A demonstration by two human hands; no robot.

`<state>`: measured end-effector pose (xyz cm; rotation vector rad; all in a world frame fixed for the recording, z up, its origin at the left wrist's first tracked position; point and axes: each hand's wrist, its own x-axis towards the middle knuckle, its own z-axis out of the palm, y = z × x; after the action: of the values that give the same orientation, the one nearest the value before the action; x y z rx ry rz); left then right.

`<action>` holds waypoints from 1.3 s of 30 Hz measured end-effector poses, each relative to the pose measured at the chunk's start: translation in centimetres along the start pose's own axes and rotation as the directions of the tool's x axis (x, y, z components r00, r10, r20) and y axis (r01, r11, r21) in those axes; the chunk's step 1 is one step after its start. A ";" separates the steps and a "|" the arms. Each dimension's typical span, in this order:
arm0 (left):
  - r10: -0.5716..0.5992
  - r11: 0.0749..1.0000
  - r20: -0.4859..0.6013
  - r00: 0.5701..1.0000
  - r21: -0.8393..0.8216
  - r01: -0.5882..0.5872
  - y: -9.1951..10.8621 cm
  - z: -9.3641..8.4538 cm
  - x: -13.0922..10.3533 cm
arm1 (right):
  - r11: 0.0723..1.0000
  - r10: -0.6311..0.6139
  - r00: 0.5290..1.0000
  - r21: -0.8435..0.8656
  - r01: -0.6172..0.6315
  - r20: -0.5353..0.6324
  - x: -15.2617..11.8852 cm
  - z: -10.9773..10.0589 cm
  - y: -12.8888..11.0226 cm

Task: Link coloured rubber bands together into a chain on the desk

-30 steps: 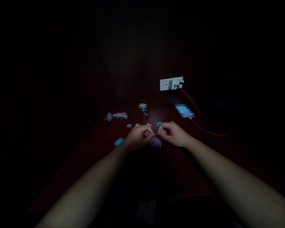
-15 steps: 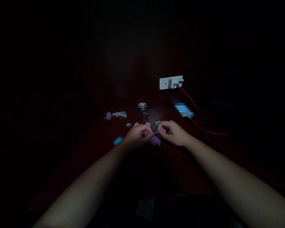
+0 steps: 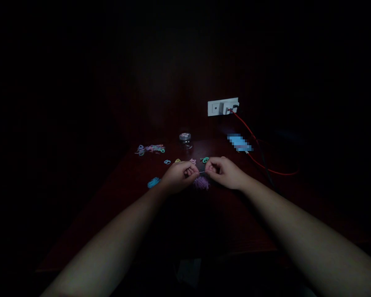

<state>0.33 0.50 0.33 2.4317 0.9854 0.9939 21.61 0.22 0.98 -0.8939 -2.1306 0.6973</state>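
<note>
Hands together at worktop (image 3: pixel 235 222) centre, left hand (image 3: pixel 178 176) and right hand (image 3: pixel 225 172) pinching purple yarn tuft (image 3: pixel 200 182), coloured clips (image 3: pixel 150 149) at 11 o'clock, jar (image 3: pixel 185 139) at 12.

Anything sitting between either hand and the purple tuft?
Nothing visible. The left hand and right hand are closed right over the purple tuft, pinching at its top; the loose coloured clips lie beyond.
</note>
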 end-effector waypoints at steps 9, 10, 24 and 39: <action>-0.013 1.000 -0.008 1.000 0.005 0.013 -0.2 0.0 0.0 | 1.000 0.004 1.000 0.004 -0.004 0.023 0.1 0.1 0.3; -0.012 1.000 -0.011 1.000 0.006 0.012 -0.2 0.0 0.0 | 1.000 0.001 1.000 0.000 -0.001 0.024 0.1 0.0 0.3; -0.126 0.991 -0.123 0.984 0.017 0.129 -0.6 0.0 0.3 | 0.999 0.026 0.997 -0.044 -0.022 0.073 -0.1 0.2 0.6; -0.127 0.970 -0.201 0.971 0.181 0.164 -2.2 -2.4 0.3 | 0.997 0.033 0.996 -0.072 -0.026 0.088 -0.1 0.2 0.7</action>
<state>-2.23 2.40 0.99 2.4078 1.3666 1.1387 21.77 0.54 0.33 -0.9499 -2.2373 0.6919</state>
